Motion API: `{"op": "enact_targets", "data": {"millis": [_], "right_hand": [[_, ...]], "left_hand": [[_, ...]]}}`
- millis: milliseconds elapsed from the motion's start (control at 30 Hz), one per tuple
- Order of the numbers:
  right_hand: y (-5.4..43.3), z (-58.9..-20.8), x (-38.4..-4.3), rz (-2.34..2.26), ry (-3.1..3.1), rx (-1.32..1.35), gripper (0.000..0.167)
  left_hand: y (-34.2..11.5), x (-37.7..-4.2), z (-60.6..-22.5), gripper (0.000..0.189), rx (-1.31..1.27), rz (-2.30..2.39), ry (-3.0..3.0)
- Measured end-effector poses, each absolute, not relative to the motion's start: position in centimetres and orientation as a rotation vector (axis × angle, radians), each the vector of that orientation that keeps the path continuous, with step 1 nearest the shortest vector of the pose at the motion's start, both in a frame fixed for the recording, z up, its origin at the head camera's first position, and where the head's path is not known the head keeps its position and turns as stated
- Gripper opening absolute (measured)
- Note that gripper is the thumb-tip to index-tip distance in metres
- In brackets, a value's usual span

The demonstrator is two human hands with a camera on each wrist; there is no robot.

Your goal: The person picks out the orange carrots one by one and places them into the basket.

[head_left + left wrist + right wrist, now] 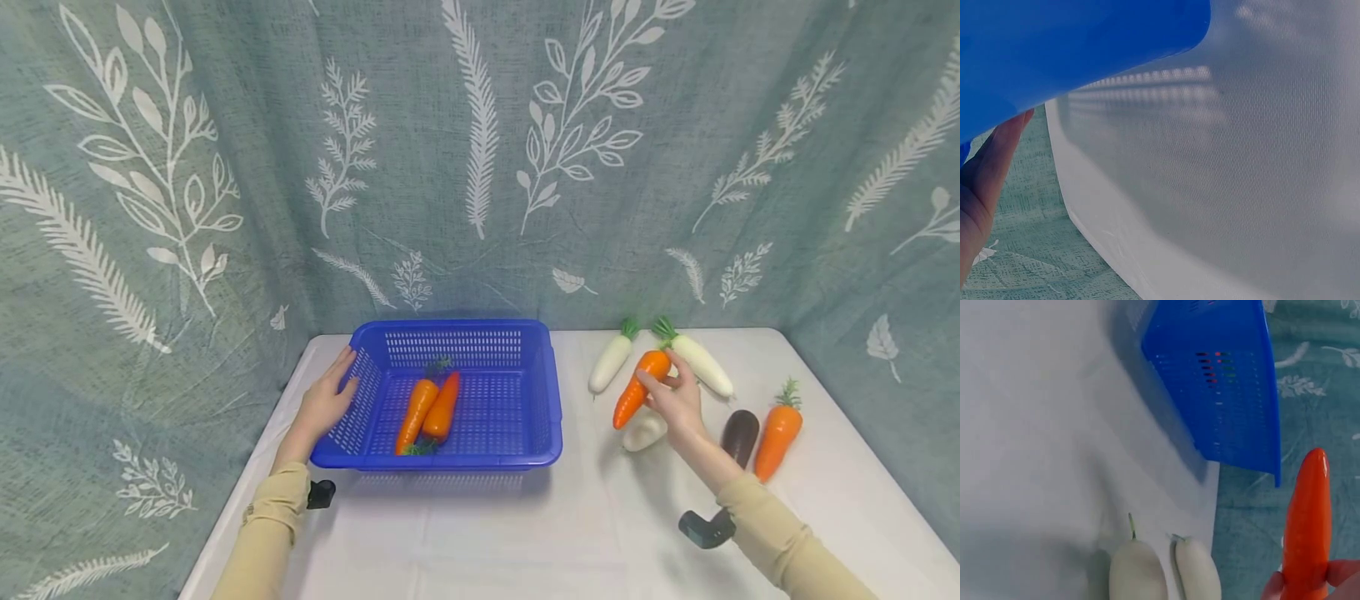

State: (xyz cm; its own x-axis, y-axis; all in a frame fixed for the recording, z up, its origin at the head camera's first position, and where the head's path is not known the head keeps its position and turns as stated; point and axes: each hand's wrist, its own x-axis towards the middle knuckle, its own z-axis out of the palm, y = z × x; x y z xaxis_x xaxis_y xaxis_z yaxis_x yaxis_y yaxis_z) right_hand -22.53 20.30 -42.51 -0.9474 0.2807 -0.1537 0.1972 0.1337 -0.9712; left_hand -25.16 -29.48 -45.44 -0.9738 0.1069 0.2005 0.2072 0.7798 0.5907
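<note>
A blue plastic basket [557,400] stands on the white table with two orange carrots [415,415] inside. My left hand [327,402] rests at its left side, fingers fairly straight; in the left wrist view the fingers [1004,156] reach up against the basket wall [1085,44]. Right of the basket, my right hand [681,402] pinches another carrot [642,385] between thumb and fingers, above the table. The right wrist view shows that carrot [1309,525] with its tip upward. Below the held carrot lies a pale, rounded vegetable [643,432], partly hidden.
Two white radishes [611,364] with green tops lie at the back right, one of them partly behind my right hand. A dark eggplant [741,435] and a carrot [778,437] lie farther right. A patterned green curtain [450,167] hangs along the table's back and sides.
</note>
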Motion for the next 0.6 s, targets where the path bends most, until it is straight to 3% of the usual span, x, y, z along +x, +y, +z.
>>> {"op": "enact_targets", "data": {"millis": [600], "right_hand": [[18.3,-41.5,-22.7,2.072,-2.248,-0.434,0.069]], "left_hand": [[-29.6,-25.3,-45.6,0.051,-0.256,-0.951,-2.817]]}}
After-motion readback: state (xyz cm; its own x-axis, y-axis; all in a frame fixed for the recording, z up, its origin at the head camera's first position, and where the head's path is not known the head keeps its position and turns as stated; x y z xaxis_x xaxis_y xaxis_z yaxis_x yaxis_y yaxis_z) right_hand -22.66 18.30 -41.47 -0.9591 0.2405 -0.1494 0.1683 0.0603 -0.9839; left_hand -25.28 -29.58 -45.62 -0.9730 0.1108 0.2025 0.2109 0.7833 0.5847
